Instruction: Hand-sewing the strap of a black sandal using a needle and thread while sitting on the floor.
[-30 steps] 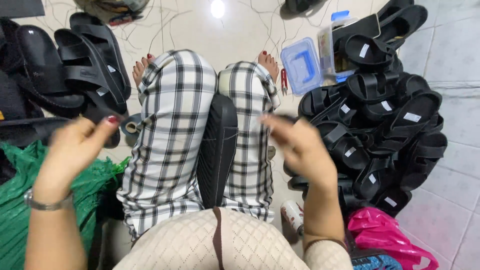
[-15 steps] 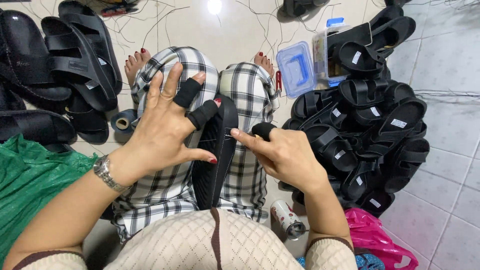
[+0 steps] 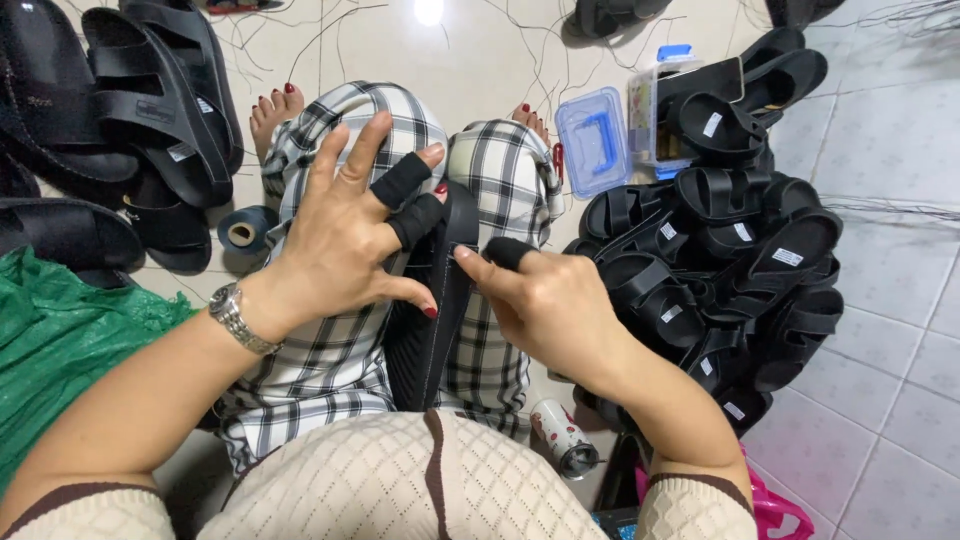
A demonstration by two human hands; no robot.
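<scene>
Fingers: left hand (image 3: 345, 235) spread open, pressing black sandal sole (image 3: 432, 300)
Right hand (image 3: 545, 305): pinching the sole's edge
Pile of sandals (image 3: 720, 260): right of the sole

- Clear plastic box (image 3: 672, 110) with a blue lid cap: upright, well beyond the right hand (image 3: 555, 305), at the far edge of the sandal heap.
- Clear box lid (image 3: 592, 140), blue-tinted, rounded rectangle with a blue handle: propped just left of the box, beyond the right hand.
- White rectangular labels (image 3: 787, 257): small tags on the straps and insoles of the black sandals, scattered to the right of the right hand; one (image 3: 712, 124) on a sandal beside the box.
- Small can (image 3: 562, 438), white with red print and a dark end: lying on the floor just below the right hand's wrist.
- Pink plastic bag (image 3: 775, 510): well below the right hand, at the lower edge.
- Green plastic bag (image 3: 60, 340): crumpled, left of the left forearm.
</scene>
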